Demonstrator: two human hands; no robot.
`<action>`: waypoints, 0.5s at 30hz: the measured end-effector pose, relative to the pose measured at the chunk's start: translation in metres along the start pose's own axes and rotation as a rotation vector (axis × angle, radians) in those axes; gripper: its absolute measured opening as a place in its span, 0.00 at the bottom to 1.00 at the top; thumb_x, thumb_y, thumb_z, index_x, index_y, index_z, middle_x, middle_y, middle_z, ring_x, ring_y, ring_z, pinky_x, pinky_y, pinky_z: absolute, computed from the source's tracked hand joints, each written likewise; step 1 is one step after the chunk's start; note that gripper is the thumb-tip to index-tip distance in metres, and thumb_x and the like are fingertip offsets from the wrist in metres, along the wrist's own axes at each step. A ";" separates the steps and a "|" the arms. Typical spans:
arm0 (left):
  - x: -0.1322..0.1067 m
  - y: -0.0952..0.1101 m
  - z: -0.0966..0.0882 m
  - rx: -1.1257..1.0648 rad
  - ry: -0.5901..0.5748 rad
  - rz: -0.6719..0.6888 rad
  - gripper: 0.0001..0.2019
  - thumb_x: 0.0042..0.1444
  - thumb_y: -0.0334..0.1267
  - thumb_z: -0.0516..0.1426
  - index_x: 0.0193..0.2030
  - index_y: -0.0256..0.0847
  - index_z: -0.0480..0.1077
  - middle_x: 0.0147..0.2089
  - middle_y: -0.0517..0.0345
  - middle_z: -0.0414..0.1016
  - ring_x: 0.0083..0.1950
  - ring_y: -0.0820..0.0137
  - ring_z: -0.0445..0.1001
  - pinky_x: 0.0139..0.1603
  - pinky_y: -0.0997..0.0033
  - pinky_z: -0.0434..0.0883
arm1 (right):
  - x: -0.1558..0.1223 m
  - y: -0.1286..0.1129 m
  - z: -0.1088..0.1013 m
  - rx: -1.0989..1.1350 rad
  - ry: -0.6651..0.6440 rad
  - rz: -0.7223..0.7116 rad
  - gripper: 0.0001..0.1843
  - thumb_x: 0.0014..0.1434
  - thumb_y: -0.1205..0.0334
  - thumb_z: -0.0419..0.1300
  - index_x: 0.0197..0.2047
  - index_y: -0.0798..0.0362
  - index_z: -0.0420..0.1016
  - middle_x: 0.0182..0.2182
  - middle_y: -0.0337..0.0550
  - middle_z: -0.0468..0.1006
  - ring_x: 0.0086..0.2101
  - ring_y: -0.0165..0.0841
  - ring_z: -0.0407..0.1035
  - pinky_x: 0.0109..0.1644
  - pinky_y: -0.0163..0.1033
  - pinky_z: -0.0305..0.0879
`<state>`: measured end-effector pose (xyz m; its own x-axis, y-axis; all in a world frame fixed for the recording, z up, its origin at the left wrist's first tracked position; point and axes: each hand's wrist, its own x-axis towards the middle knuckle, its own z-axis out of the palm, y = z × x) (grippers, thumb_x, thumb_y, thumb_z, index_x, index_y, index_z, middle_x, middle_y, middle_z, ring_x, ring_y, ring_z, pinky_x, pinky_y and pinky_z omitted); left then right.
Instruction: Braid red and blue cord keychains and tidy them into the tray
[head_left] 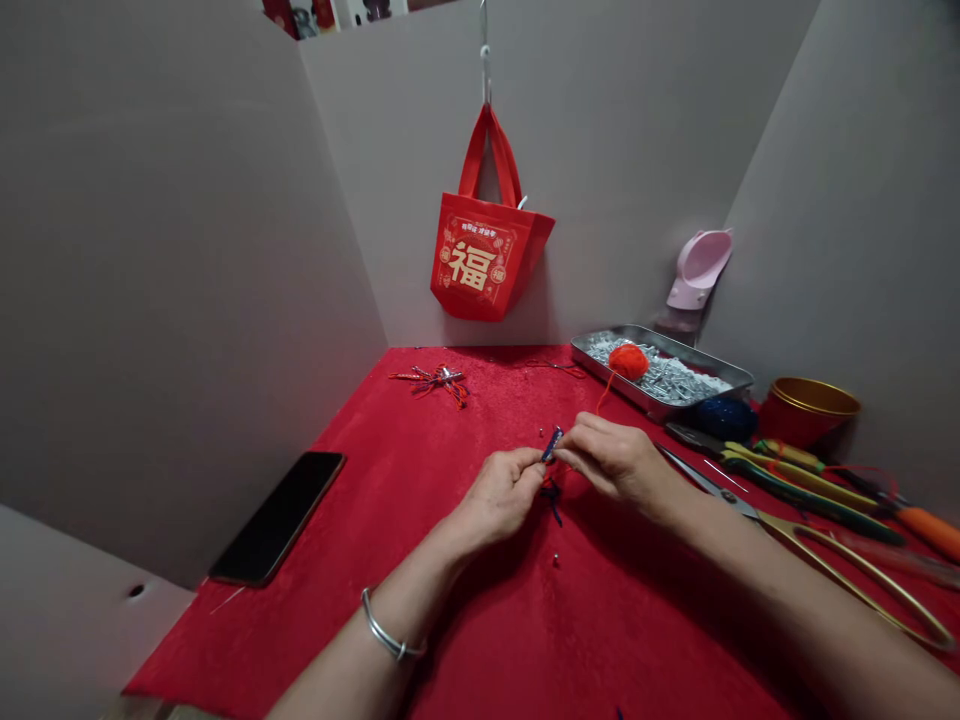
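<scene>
The dark blue cord piece [553, 442] is located in front and to the left of the shallow metal tray [645, 402], between the two hands. Orange and dark blue strand ends extend from its near side. The left hand [504, 490] clamps the piece between thumb and forefinger. The right hand [619, 455] is positioned with fingertips at the piece's right edge; whether they are clamped on it cannot be told.

An orange thread [604, 392] runs from the orange yarn ball [628, 361] inside the tray, over its front wall, to behind the right hand. Gold-handled scissors [739, 502] lie in front of the tray, partly behind the right forearm. A bundle of tasselled cords [442, 383] lies left of the tray.
</scene>
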<state>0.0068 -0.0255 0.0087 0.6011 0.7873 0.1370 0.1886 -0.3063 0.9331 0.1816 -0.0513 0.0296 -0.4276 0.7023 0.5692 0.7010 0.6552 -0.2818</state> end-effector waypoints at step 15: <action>0.000 0.006 -0.005 -0.320 0.063 -0.181 0.14 0.53 0.45 0.51 0.29 0.34 0.68 0.18 0.69 0.47 0.19 0.80 0.44 0.21 0.76 0.45 | -0.002 -0.018 -0.008 -0.070 -0.030 0.141 0.12 0.60 0.60 0.50 0.32 0.55 0.72 0.26 0.44 0.70 0.26 0.30 0.64 0.31 0.35 0.59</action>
<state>0.0043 -0.0247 0.0154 0.5293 0.8480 -0.0289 0.0292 0.0158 0.9994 0.1745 -0.0663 0.0400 -0.3381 0.7944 0.5045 0.7926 0.5294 -0.3024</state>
